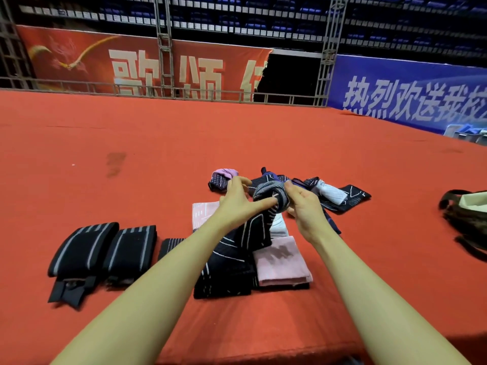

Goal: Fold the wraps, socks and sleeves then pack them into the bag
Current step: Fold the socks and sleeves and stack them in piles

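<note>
Socks step seemingly under way: dark striped sock (271, 194) being rolled into a ball at frame centre, held above the folded stack (226, 270), left hand (237, 204) pinching its near side with thumb and fingers, right hand (303, 206) gripping its far side with curled fingers. Probably needing next the cuff turning over the roll, then setting down beside the two folded wraps (102, 248) at lower left. Leaving wide open red carpet (131, 143) across the upper half, carpet edge running along the bottom, bag (466, 214) waiting at the right edge, unfolded pieces (340, 197) lying just beyond the hands.
</note>
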Available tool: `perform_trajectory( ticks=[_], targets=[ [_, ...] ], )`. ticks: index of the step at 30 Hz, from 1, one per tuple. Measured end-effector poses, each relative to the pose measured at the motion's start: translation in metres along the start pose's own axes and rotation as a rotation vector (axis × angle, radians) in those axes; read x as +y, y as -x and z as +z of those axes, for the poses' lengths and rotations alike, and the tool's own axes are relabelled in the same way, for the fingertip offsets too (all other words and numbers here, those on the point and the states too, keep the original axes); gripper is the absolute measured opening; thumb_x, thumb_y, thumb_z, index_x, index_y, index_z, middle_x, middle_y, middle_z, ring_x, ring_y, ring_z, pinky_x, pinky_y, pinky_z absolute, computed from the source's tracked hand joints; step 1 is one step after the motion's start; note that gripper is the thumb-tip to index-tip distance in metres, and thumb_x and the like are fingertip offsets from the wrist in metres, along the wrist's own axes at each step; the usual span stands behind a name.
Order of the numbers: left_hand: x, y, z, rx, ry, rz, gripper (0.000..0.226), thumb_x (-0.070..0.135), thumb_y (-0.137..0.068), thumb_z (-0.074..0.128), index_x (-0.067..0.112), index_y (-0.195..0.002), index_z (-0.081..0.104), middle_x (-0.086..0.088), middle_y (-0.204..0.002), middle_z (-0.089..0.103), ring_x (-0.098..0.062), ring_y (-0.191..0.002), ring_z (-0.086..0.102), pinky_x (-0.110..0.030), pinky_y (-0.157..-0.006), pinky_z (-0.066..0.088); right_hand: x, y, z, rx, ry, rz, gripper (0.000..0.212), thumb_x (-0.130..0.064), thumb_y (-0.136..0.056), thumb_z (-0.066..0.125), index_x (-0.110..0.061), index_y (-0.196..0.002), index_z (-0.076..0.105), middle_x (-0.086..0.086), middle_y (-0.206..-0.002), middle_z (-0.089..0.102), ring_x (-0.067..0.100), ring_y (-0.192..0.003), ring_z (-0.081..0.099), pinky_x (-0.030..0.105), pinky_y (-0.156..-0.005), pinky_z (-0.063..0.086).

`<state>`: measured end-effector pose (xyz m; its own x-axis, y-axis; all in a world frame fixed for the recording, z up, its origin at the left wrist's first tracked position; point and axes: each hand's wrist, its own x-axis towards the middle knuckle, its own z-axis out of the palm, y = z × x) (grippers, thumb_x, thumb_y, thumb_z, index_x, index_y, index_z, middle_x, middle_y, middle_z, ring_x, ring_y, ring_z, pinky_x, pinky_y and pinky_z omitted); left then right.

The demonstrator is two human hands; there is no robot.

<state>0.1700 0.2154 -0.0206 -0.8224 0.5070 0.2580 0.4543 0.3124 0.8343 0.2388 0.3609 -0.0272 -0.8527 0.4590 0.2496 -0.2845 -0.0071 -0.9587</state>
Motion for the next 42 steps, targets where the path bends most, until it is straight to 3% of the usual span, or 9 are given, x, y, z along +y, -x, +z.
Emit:
perform_trajectory(
  ticks=[3,9,16,23,28,34,36,39,42],
  targets=[
    [0.003,0.006,0.001,-0.079,-0.180,0.009,0.070,0.058,-0.061,0.077,0.024,-0.111,0.041,0.012,-0.100,0.053,-0.012,-0.098,0.053,-0.035,-0.093,0.041,0.002,-0.002,0.002,0.077,0.011,-0.029,0.033,-0.023,-0.098,0.050,0.004,-0.087,0.068,0.009,-0.080,0.069,0.014,-0.074,0.061,0.023,-0.069,0.050],
    [-0.004,0.002,0.009,0.011,-0.278,0.043,0.010,0.025,-0.085,0.063,0.018,-0.083,0.056,-0.002,-0.086,0.065,-0.025,-0.091,0.062,-0.036,-0.080,0.048,-0.003,0.004,-0.002,0.001,0.021,-0.057,0.010,-0.001,-0.087,0.060,-0.002,-0.096,0.065,-0.001,-0.072,0.070,0.008,-0.061,0.062,0.017,-0.058,0.048],
    [0.004,0.005,0.022,-0.035,-0.156,0.084,0.048,0.044,-0.073,0.062,0.022,-0.113,0.046,0.005,-0.105,0.063,-0.019,-0.100,0.060,-0.038,-0.089,0.046,-0.008,0.010,0.002,-0.023,0.033,-0.078,0.018,0.002,-0.093,0.050,0.003,-0.106,0.063,-0.005,-0.074,0.071,0.004,-0.066,0.065,0.015,-0.061,0.049],
    [0.016,-0.001,0.019,0.169,-0.182,0.168,0.027,0.001,-0.089,0.040,0.005,-0.107,0.059,-0.015,-0.104,0.066,-0.033,-0.096,0.058,-0.036,-0.077,0.043,-0.001,0.010,0.003,0.285,0.561,-0.228,0.031,-0.025,-0.077,0.076,-0.022,-0.095,0.050,-0.003,-0.101,0.053,0.016,-0.097,0.049,0.031,-0.087,0.036],
    [0.021,0.000,0.009,0.213,-0.368,0.186,0.025,0.004,-0.092,0.036,0.005,-0.110,0.053,-0.016,-0.108,0.062,-0.037,-0.098,0.056,-0.043,-0.077,0.045,0.006,0.016,0.010,0.247,0.466,-0.186,0.019,-0.012,-0.083,0.068,-0.021,-0.073,0.055,-0.001,-0.074,0.062,0.019,-0.072,0.059,0.035,-0.074,0.048],
    [0.017,0.004,-0.005,0.261,-0.825,0.329,0.033,-0.006,-0.074,0.045,0.002,-0.104,0.056,-0.014,-0.089,0.062,-0.037,-0.070,0.061,-0.032,-0.050,0.031,0.009,0.001,0.010,0.325,0.051,0.062,0.019,-0.008,-0.092,0.054,-0.016,-0.078,0.064,0.011,-0.084,0.066,0.022,-0.079,0.060,0.034,-0.071,0.049],
    [0.010,0.000,-0.010,0.298,-0.946,0.397,0.023,0.006,-0.069,0.048,0.006,-0.087,0.062,-0.012,-0.068,0.062,-0.031,-0.045,0.055,-0.026,-0.040,0.026,0.006,0.001,0.011,0.297,-0.055,0.083,0.022,-0.006,-0.096,0.049,-0.013,-0.078,0.061,0.006,-0.077,0.062,0.015,-0.070,0.056,0.024,-0.064,0.044],
    [0.008,0.003,-0.014,0.176,-0.947,0.389,0.059,0.052,-0.087,0.022,0.007,-0.099,0.057,-0.013,-0.081,0.064,-0.033,-0.064,0.059,-0.033,-0.057,0.032,0.005,0.003,0.010,0.267,-0.192,0.074,0.028,-0.003,-0.098,0.044,-0.008,-0.075,0.058,0.000,-0.062,0.065,0.011,-0.061,0.058,0.022,-0.064,0.048],
    [0.010,0.010,-0.019,0.122,-1.070,0.388,0.089,0.081,-0.066,0.029,0.006,-0.108,0.050,-0.009,-0.088,0.061,-0.029,-0.077,0.060,-0.035,-0.067,0.032,0.006,0.002,0.010,0.218,-0.153,0.040,0.028,-0.005,-0.099,0.042,-0.009,-0.076,0.058,0.000,-0.066,0.067,0.019,-0.071,0.058,0.033,-0.075,0.048]
  ],
)
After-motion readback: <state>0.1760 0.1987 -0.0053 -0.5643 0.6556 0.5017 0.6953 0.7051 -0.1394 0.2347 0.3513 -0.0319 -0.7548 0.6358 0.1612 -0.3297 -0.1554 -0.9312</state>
